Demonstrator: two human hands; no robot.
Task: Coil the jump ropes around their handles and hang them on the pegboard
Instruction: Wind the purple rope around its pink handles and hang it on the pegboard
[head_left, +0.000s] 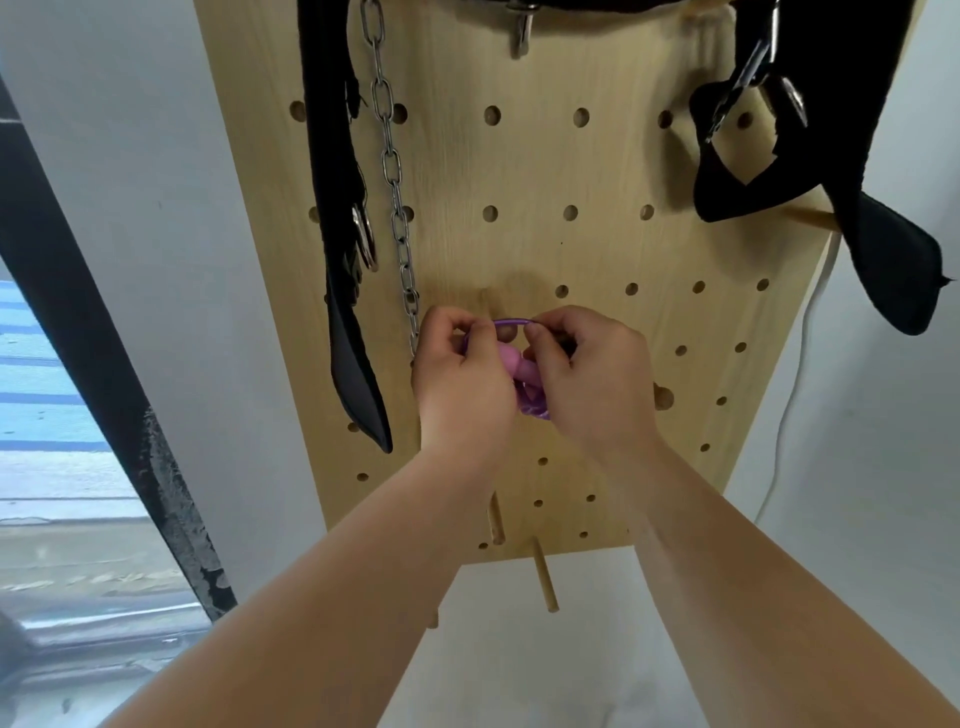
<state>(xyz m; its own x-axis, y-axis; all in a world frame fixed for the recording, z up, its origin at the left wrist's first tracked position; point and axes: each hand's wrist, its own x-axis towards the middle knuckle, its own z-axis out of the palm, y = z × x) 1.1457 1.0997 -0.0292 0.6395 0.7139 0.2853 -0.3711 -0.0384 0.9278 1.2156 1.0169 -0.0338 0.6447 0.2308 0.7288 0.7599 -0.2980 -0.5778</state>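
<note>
A purple jump rope (511, 325) with pink handles (511, 366) is held up against the wooden pegboard (519, 171). My left hand (462, 384) and my right hand (597, 379) each pinch one side of a rope loop. The loop arches just beside a wooden peg (485, 304) that sticks out of the board. Coiled purple rope (535, 405) hangs bunched between my palms. Most of the handles and the coil are hidden by my fingers.
A metal chain (395, 176) and black straps (337, 208) hang to the left of my hands. More black straps with clips (753, 104) hang at upper right. Wooden pegs (544, 574) jut from the board's lower edge. A white cable (795, 389) runs down the wall at right.
</note>
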